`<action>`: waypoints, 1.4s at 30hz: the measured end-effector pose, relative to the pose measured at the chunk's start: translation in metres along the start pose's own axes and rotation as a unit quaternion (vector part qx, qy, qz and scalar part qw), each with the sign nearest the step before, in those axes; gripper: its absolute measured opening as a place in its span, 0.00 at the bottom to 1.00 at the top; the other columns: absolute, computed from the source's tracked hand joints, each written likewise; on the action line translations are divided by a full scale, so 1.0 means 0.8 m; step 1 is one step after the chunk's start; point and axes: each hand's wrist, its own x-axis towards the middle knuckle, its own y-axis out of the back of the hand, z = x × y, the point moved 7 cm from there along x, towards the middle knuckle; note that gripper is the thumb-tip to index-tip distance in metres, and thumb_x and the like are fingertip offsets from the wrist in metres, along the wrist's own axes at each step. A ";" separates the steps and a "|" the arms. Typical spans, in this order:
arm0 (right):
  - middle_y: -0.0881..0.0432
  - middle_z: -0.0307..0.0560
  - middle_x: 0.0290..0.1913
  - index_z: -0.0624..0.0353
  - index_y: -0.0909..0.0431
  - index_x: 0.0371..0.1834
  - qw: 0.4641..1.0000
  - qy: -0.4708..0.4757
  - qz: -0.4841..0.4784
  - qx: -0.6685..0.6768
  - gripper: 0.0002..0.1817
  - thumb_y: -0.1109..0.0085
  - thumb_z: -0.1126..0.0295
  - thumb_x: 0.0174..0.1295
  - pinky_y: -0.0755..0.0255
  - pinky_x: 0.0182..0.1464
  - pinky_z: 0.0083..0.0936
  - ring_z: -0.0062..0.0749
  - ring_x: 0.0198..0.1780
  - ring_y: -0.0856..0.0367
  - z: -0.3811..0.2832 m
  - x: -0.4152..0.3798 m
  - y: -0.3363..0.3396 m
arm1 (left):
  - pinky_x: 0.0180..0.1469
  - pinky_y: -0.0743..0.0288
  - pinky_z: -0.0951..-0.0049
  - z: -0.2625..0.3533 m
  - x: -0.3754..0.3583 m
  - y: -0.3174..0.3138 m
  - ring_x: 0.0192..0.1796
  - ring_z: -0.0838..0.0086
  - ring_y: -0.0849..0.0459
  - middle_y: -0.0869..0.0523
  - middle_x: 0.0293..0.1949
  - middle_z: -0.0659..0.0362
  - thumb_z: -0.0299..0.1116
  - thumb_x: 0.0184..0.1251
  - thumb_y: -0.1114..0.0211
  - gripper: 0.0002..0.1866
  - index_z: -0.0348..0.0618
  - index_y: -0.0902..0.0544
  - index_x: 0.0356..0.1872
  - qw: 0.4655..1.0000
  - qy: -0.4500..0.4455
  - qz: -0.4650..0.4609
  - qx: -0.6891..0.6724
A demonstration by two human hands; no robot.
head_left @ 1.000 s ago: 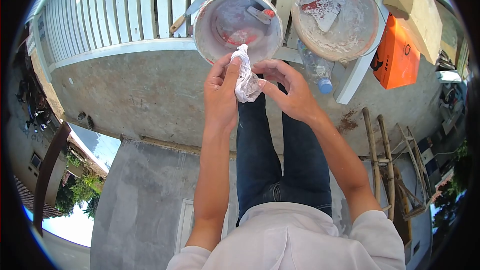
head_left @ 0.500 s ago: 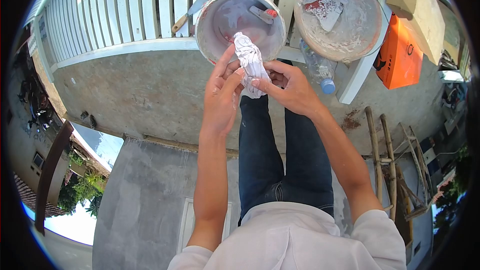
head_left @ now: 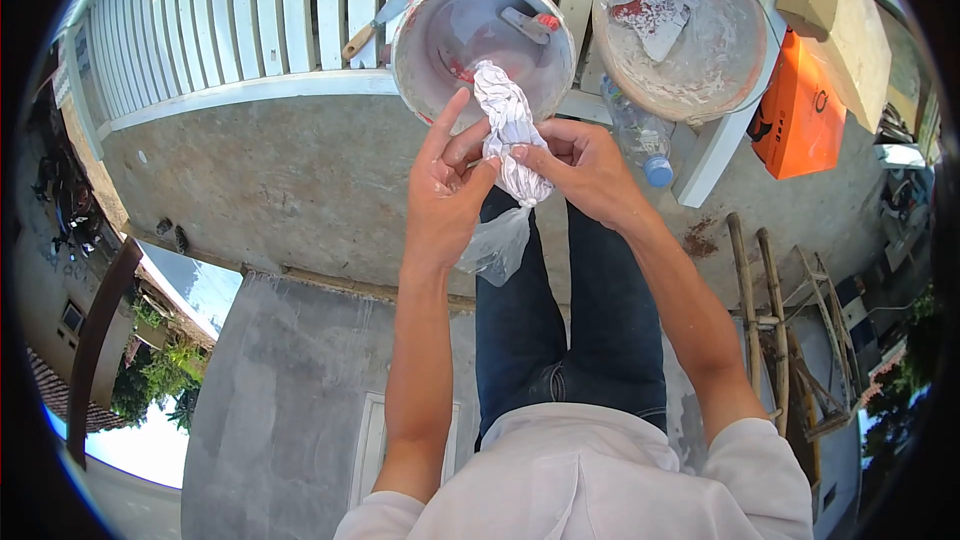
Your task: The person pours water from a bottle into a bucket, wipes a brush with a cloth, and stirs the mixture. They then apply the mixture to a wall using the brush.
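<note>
A crumpled, twisted white plastic bag (head_left: pixel 510 118) hangs between my hands, its top end over the near rim of a round bucket (head_left: pixel 402 65). My left hand (head_left: pixel 450 180) pinches its left side with the thumb, index finger raised. My right hand (head_left: pixel 585 172) grips its right side, thumb across the front. Below the bunched part, a clear, loose plastic end (head_left: pixel 497 245) hangs over my leg. Inside the bucket lies a scraper with a red part (head_left: pixel 530 25). Whether the bag has contents is hidden.
A slatted white bench (head_left: pixel 240 92) bears the bucket, a wooden-handled putty knife (head_left: pixel 382 18) and a basin (head_left: pixel 715 105) smeared with white paste. A plastic bottle (head_left: pixel 640 135), an orange bag (head_left: pixel 800 115) and cardboard (head_left: pixel 835 25) are at the right. Wooden poles (head_left: pixel 765 310) stand lower right.
The bunched bag has shifted slightly right and down between my hands. Its clear lower end now shows, hanging below my fingers. My right hand has moved slightly right.
</note>
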 end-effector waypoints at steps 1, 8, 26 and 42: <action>0.12 0.43 0.38 0.69 0.16 0.51 1.000 0.005 0.004 0.002 0.16 0.34 0.66 0.68 0.23 0.41 0.19 0.17 0.38 0.17 0.000 0.000 0.000 | 0.59 0.23 0.71 0.000 0.000 0.001 0.58 0.72 0.18 0.18 0.62 0.45 0.15 0.66 0.38 0.37 0.39 0.39 0.77 1.000 -0.003 0.006 0.000; 0.14 0.44 0.29 0.68 0.15 0.49 0.986 0.044 0.053 -0.151 0.16 0.34 0.65 0.68 0.25 0.34 0.20 0.15 0.30 0.19 -0.004 -0.010 0.001 | 0.52 0.20 0.73 0.007 0.001 -0.006 0.54 0.69 0.15 0.17 0.58 0.41 0.22 0.65 0.29 0.37 0.28 0.37 0.73 0.993 -0.032 0.075 0.086; 0.12 0.45 0.42 0.67 0.15 0.52 0.999 -0.003 0.044 -0.011 0.19 0.33 0.61 0.67 0.23 0.46 0.21 0.21 0.43 0.16 -0.009 0.009 -0.003 | 0.51 0.19 0.76 -0.011 0.003 0.001 0.47 0.74 0.13 0.11 0.47 0.48 0.20 0.66 0.32 0.17 0.27 0.17 0.55 0.996 0.014 0.079 0.049; 0.11 0.45 0.43 0.68 0.16 0.53 0.999 -0.027 0.034 -0.018 0.18 0.32 0.65 0.67 0.24 0.48 0.19 0.19 0.44 0.17 -0.006 0.013 -0.011 | 0.37 0.24 0.80 -0.005 0.009 0.010 0.36 0.82 0.16 0.11 0.36 0.55 0.30 0.69 0.31 0.15 0.29 0.15 0.51 0.986 0.025 0.136 0.087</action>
